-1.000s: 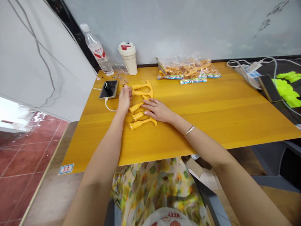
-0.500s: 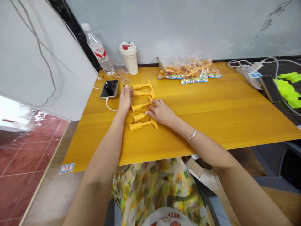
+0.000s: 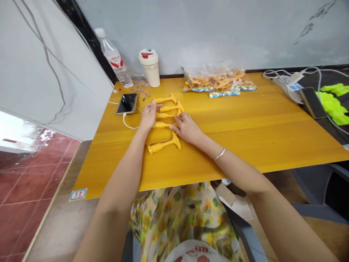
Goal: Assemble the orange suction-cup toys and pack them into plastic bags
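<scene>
Several yellow plastic hammer-shaped pieces lie in a row on the wooden table. My left hand rests flat at the handle ends of the middle ones, fingers stretched out and touching them. My right hand lies on their head ends, fingers spread over the plastic. The middle pieces are squeezed close together between both hands. One yellow piece lies apart, nearest me. Another piece is farthest from me, just beyond my fingers.
A phone on a white cable lies left of my hands. Behind stand a water bottle and a white cup. A clear bag of more yellow pieces sits at the back. At the right edge are a power strip, another phone and green parts.
Both hands slid toward each other and pushed the middle pieces into a tight group. The nearest piece was left behind, now lying apart and slightly turned.
</scene>
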The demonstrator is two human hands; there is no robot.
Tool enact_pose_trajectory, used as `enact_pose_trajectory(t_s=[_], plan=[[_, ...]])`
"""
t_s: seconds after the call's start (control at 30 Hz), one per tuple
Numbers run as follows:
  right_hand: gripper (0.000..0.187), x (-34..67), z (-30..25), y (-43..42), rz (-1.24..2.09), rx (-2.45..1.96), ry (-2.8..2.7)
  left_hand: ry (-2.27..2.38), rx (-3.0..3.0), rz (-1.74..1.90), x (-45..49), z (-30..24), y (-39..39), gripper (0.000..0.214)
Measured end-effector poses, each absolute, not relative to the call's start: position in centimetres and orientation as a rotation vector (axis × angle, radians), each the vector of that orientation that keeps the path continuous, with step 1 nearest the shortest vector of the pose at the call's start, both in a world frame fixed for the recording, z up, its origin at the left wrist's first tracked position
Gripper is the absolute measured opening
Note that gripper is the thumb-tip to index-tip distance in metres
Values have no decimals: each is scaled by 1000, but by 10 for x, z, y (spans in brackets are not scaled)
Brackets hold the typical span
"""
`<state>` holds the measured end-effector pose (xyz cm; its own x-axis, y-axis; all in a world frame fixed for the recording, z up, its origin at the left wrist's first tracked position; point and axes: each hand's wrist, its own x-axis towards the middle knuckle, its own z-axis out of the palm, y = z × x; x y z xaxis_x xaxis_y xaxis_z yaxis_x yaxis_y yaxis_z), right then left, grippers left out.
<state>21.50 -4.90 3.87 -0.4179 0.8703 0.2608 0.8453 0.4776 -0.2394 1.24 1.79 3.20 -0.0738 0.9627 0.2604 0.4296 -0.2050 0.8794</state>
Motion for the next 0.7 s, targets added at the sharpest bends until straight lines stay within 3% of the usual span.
enact_pose_trajectory(t_s=[0.2,0.4,0.7], plan=[[65,216,48,-58,88,-1450,-2392,1523,1650,1272,11,32,19,64],[79,203,45,-84,92,-1092,-2620,1463,1527,1353,9,25,24,63],[61,200,41,-76,102,-1381,-2556,1391,1422,1378,9,21,27,67]])
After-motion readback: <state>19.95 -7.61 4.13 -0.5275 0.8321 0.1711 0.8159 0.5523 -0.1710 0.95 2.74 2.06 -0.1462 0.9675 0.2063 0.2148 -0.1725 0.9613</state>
